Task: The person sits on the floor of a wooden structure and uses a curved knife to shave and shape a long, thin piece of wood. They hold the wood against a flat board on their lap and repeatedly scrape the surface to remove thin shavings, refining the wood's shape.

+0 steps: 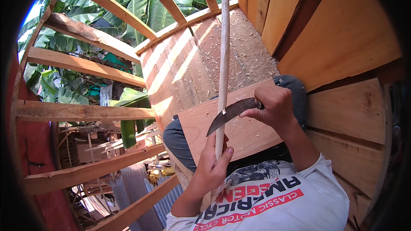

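A long, pale wooden stick (224,51) stands nearly upright in the view, running from my body out over the plank floor. My left hand (211,162) is wrapped round its lower part. In my right hand (273,106) is a knife (231,114) with a dark, curved, broad blade; the fist hides most of the handle. The blade lies across the stick a little above my left hand, its tip pointing down to the left. Under both hands, a flat wooden board (252,134) rests across my lap, dotted with a few shavings.
Wood shavings (244,55) are scattered over the plank floor (171,77). Wooden rails (85,113) fence the left and far sides, with banana leaves (167,0) beyond. A plank wall (338,30) rises close on my right. Corrugated metal sheets (135,192) lie below, outside the rails.
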Available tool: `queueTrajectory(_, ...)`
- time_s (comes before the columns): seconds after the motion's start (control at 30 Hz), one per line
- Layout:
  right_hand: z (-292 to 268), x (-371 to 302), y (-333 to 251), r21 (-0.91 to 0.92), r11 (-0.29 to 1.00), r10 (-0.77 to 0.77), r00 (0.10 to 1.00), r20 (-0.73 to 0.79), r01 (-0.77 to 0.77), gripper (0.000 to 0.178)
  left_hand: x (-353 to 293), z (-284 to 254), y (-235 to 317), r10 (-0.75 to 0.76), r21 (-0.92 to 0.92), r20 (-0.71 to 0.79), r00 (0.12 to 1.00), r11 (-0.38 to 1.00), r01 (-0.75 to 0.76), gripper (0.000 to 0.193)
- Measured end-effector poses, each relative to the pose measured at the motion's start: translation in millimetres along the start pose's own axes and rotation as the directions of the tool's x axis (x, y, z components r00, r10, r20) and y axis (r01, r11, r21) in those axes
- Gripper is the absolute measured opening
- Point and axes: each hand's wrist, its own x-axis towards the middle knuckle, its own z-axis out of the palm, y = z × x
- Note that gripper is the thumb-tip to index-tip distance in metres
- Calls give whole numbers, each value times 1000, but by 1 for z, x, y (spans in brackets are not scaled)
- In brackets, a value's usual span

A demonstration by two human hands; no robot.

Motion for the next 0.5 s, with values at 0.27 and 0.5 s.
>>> queueTrajectory(0.27,-30,19,43,104,900,428,904,-21,-423,61,-19,0,-44,-89,-144,93,992,984,102,21)
queueTrajectory(0.5,10,-6,-12,167,978,92,980,178,-122,60,-3,-17,-27,-189,-333,99,977,919,211,19)
